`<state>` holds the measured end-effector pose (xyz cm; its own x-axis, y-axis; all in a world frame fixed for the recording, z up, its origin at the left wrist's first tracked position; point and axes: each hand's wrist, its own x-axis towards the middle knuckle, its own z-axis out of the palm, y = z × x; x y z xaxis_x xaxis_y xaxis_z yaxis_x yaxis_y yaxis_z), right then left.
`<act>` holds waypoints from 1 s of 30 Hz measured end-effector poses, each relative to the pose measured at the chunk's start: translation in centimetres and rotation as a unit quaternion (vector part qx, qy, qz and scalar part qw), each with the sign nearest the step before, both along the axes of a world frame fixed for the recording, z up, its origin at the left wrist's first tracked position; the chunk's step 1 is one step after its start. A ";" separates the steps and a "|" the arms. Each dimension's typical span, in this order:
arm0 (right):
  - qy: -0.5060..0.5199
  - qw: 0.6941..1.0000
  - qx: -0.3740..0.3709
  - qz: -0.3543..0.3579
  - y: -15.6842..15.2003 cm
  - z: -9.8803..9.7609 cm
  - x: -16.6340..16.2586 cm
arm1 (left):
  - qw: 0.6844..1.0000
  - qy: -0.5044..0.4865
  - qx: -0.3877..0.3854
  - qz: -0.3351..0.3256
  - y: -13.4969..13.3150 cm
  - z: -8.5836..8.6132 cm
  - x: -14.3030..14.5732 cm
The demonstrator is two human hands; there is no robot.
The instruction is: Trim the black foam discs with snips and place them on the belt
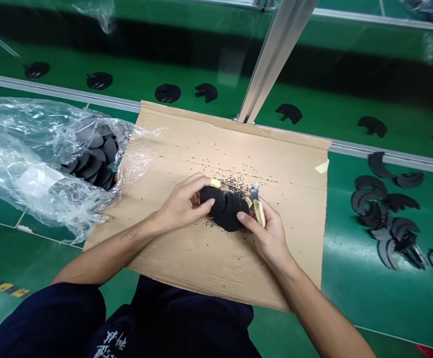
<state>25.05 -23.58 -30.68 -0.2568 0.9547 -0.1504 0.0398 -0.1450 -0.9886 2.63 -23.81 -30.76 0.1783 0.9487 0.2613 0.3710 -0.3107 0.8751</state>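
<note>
My left hand (182, 204) is closed on a small stack of round black rubber discs (225, 209) held over a sheet of brown cardboard (283, 164). A yellow finger cot covers one fingertip. My right hand (268, 233) grips a small trimming knife (257, 201) with a pale handle, its blade against the right side of the discs. Black shavings (234, 184) are scattered on the cardboard just behind the discs.
A clear plastic bag (33, 159) with more black discs lies at the left. Trimmed black pieces (391, 219) are piled on the green surface at the right. Other black pieces (167, 93) lie on the green conveyor behind a metal rail. A slanted metal post (272, 54) rises at centre.
</note>
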 end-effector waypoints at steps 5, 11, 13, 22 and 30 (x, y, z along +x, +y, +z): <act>-0.013 1.000 -0.002 -0.023 0.1 -0.3 -0.1 | 0.983 -0.167 -0.058 0.042 -0.1 -0.2 0.6; 0.056 0.997 -0.047 -0.019 -0.1 -0.9 -0.4 | 0.995 -0.060 0.007 0.081 -0.8 -0.2 1.5; 0.067 0.996 -0.055 -0.022 -0.1 -1.0 -0.4 | 0.995 -0.054 0.002 0.080 -1.0 -0.2 1.5; 0.005 1.000 -0.016 -0.008 -0.4 -0.6 -0.2 | 0.997 0.070 -0.028 0.022 -1.3 -0.4 1.4; -0.041 0.998 0.031 -0.021 -0.6 0.2 -0.3 | 0.996 0.075 0.009 0.036 -1.1 -0.1 1.5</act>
